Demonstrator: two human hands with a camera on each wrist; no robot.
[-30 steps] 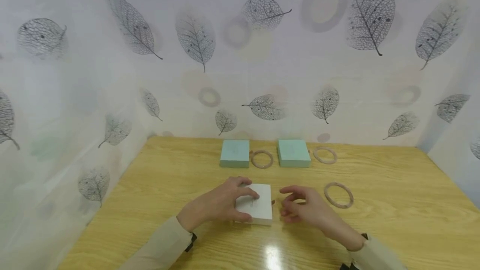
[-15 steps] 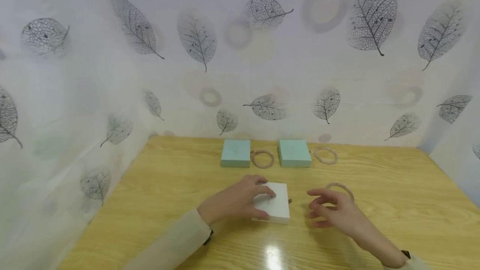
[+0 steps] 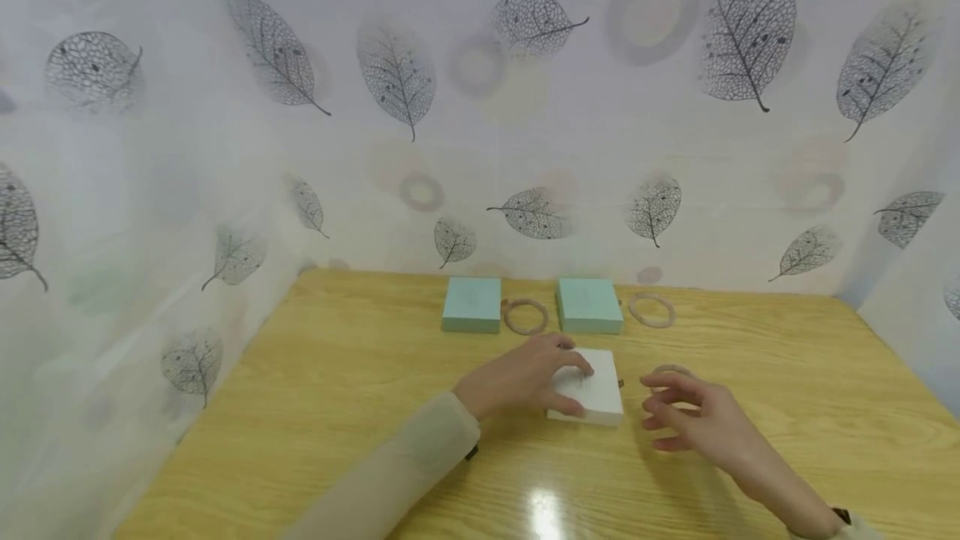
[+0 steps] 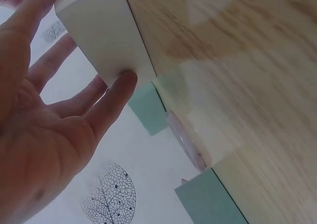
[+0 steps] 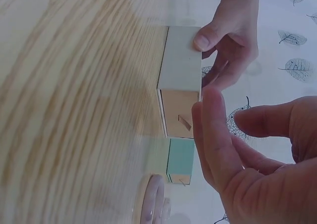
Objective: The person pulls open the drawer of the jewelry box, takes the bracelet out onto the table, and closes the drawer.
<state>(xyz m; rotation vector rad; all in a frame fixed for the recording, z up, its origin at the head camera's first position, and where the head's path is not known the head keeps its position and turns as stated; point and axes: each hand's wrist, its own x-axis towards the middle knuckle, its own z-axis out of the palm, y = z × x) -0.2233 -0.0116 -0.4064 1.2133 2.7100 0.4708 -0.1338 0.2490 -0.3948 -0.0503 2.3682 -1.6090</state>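
Observation:
A white drawer box [image 3: 604, 394] stands on the wooden table, with a small brown pull tab [image 5: 184, 122] on its tan right end. My left hand [image 3: 521, 377] grips it from the left, thumb on the near side and a finger on top. In the left wrist view, a fingertip presses the side of the white box [image 4: 109, 30]. Just right of the box, apart from it, my right hand [image 3: 708, 427] hovers with relaxed, slightly bent fingers holding nothing. Behind that hand lies a pinkish bangle [image 3: 673, 368], mostly hidden by it.
Two mint-green boxes [image 3: 472, 300] stand at the back of the table [image 3: 337, 373]. One pale bangle [image 3: 544, 319] lies between them and another bangle [image 3: 652, 325] right of the second. A leaf-patterned curtain [image 3: 480, 157] closes off the back and sides.
My left hand has slid the white box to the right and slightly away from me. My right hand has also shifted right, now covering part of the nearest bangle.

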